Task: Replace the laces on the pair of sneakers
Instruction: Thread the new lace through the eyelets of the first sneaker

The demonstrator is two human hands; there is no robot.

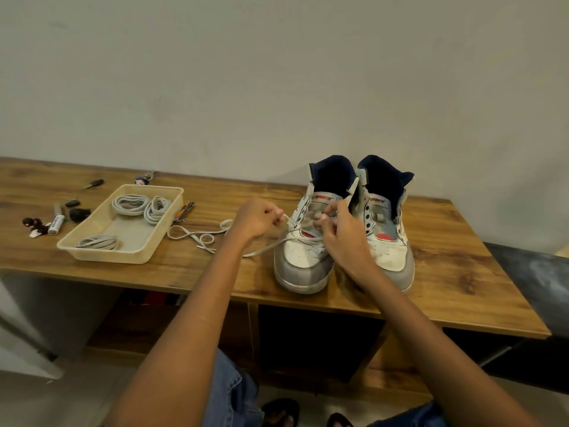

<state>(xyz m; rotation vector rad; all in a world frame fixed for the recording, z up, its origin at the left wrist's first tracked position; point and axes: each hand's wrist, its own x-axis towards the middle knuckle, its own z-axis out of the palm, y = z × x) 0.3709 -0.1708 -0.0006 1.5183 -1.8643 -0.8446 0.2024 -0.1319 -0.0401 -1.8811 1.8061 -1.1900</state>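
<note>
— Where do the sneakers sit?
— I see both on the table (462,272), well right of the tray (92,241); the left sneaker (304,257) touches the right sneaker (391,245).
— And the grip?
— My left hand (258,218) pinches the lace (197,237) beside the left sneaker; my right hand (341,232) pinches lace at its eyelets.

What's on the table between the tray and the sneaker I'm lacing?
In the head view, between the tray and the left sneaker lie a loose white lace, whose other end the left hand holds, and nail clippers by the tray's corner.
</note>
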